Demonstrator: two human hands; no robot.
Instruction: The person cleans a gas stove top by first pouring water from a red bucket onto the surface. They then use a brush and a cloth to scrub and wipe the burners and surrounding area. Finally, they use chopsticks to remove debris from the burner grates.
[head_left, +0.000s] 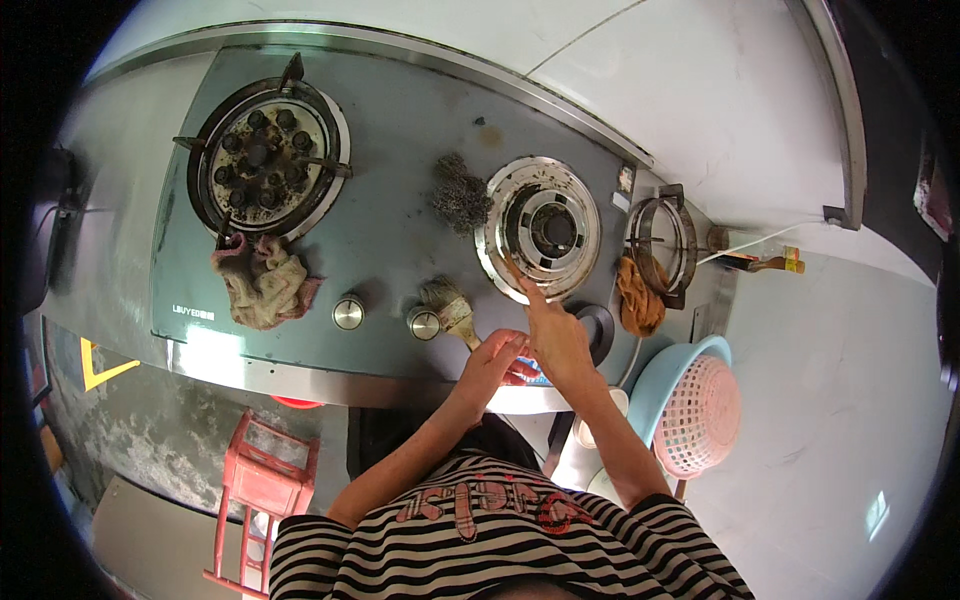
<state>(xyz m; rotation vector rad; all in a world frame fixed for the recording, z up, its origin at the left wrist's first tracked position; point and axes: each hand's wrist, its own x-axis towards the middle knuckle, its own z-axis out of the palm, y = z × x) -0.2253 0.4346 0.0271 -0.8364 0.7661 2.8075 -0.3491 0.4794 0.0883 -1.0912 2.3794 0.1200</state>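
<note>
My right hand (561, 346) reaches over the front of the right burner, its index finger extended to the steel drip ring (583, 259). The ring bears dark grime and surrounds the bare burner hole (555, 229). A brownish streak at the fingertip may be a reflection or a thin tool. My left hand (487, 371) is close beside the right, fingers bent, over the front edge of the stove. Behind its fingers shows part of a blue-and-white thing (534, 371). A bristle brush (450, 306) lies beside a knob, its handle reaching toward my left hand.
A metal scouring pad (459, 195) touches the ring's left side. The left burner (259, 161) carries its pan support; a dirty cloth (266, 285) lies before it. Right of the glass hob are another pan support (681, 247), an orange cloth (639, 300) and a blue basin (645, 390) with a pink colander (697, 416).
</note>
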